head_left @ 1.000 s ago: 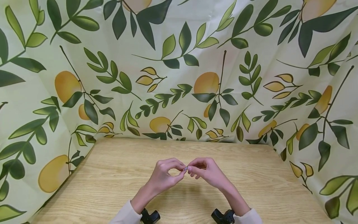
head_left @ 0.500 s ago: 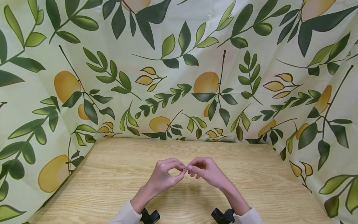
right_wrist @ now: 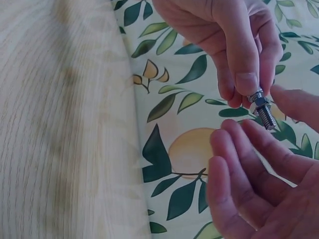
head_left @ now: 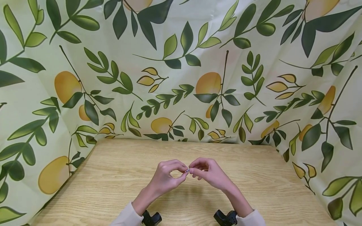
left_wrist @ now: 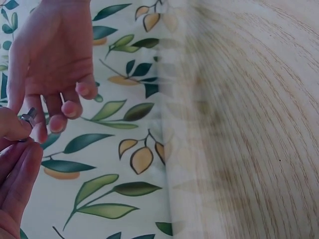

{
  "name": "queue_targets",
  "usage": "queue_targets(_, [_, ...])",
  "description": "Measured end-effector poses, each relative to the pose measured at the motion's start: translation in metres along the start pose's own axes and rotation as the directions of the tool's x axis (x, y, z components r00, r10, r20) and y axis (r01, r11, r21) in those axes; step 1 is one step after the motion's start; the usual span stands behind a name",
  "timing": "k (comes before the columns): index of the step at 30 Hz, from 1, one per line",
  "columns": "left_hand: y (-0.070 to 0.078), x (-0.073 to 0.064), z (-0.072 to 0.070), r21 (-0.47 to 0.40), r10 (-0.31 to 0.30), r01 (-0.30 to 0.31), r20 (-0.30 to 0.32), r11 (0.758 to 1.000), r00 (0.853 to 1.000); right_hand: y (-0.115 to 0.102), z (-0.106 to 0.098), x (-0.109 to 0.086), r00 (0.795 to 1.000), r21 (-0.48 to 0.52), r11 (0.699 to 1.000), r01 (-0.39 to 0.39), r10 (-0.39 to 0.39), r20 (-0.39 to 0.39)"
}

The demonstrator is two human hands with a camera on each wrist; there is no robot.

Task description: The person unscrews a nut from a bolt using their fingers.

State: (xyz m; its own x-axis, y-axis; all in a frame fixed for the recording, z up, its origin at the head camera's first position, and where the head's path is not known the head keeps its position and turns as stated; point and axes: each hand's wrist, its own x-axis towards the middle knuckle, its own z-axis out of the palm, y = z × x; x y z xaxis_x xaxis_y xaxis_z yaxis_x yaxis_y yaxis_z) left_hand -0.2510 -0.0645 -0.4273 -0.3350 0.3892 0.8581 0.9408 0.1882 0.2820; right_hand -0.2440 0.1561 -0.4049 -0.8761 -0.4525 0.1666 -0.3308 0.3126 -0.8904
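"Where is the bolt [right_wrist: 264, 111]?"
"Between the hands: one end is pinched by the left hand [right_wrist: 229, 42]. By its threads [right_wrist: 267, 119] the right hand [right_wrist: 264, 191] is held with fingers loosely parted; whether contact is made cannot be told."
"How is it best handled?"
"Probably kept still in the left pinch, any turning done lightly, in line."
"And the views?"
"Threads are shown by the right wrist's; both sleeves [head_left: 128, 216] only by the head's."

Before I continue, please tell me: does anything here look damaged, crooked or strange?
Nothing stands out. The left hand pinches the threaded metal part near the right hand; no damage shows, though fine details are too small to judge. The patterned cloth behind the table has only light creases.
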Motion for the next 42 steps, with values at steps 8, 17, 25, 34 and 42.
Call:
queue_targets(8, [0.0001, -0.0004, 0.0005, 0.001, 0.010, -0.010, -0.004, 1.000, 1.000, 0.0013, 0.0005, -0.0001, 0.999, 0.007, 0.999, 0.035, -0.035, 0.027])
queue_targets(17, [0.0007, 0.0001, 0.0010, -0.002, 0.012, -0.012, -0.009, 1.000, 1.000, -0.0012, 0.0003, -0.0006, 1.000, -0.015, 1.000, 0.005, -0.005, -0.007])
queue_targets(25, [0.0012, -0.0006, 0.0011, -0.001, 0.010, -0.010, -0.005, 1.000, 1.000, -0.0008, -0.0005, -0.0012, 0.999, 0.003, 1.000, 0.021, -0.021, 0.034])
queue_targets(34, [0.0017, -0.0007, 0.0026, 0.000, 0.013, -0.013, -0.012, 1.000, 1.000, -0.0019, 0.0004, -0.0015, 1.000, -0.021, 1.000, 0.016, -0.016, 0.000])
queue_targets(42, [0.0011, -0.0010, 0.0016, 0.008, 0.021, -0.021, -0.013, 1.000, 1.000, 0.0005, 0.0011, -0.0010, 0.999, 0.008, 0.999, 0.038, -0.038, 0.023])
